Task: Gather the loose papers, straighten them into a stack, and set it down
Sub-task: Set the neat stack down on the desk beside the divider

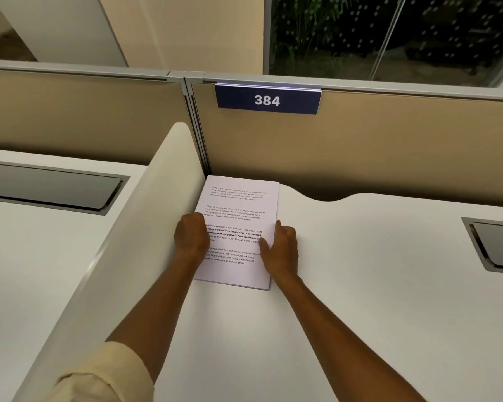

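While flat on the desk (360, 285), the stack (238, 216) is flanked by both hands.

A white tabletop (360, 285) is stretching across the cubicle, with a curved cream divider (145, 227) separating it from the neighbouring desk (26, 256), and a dark recessed hatch (497, 248) is sitting in its right side, another hatch (50, 187) lying in the desk to the left. Tan partition panels (360, 146) with grey trim are closing off the back, a navy sign (267, 100) reading 384 hanging from the top rail. Beyond, a glass wall (389, 33) is showing dark foliage.
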Demonstrator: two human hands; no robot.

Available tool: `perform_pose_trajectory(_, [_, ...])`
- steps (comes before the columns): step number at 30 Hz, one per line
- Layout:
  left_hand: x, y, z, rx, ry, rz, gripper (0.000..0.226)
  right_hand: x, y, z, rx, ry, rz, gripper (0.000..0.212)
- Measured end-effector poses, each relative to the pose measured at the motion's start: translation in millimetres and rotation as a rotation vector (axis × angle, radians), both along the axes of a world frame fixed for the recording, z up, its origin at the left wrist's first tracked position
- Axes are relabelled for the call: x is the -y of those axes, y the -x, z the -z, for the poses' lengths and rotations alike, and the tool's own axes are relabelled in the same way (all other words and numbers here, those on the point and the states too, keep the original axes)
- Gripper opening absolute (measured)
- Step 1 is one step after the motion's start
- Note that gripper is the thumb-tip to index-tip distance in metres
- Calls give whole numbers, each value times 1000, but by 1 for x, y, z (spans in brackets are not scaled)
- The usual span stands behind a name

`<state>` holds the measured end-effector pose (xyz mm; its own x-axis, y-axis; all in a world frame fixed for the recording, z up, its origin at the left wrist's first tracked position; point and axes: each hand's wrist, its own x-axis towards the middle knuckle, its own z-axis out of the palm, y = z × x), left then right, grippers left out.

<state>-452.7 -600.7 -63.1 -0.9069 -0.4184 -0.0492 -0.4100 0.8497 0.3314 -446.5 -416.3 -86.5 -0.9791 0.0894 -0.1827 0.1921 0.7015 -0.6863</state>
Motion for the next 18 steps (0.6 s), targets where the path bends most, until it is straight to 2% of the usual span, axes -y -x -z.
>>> perform_pose_trajectory(6, [1,-1,-1,9,-33,-12,18,-10,-10,0,18,11,-157,79])
perform_pose_trajectory(18, [5,1,-2,24,-66,-19,20,-10,-15,-1,-20,6,-158,70])
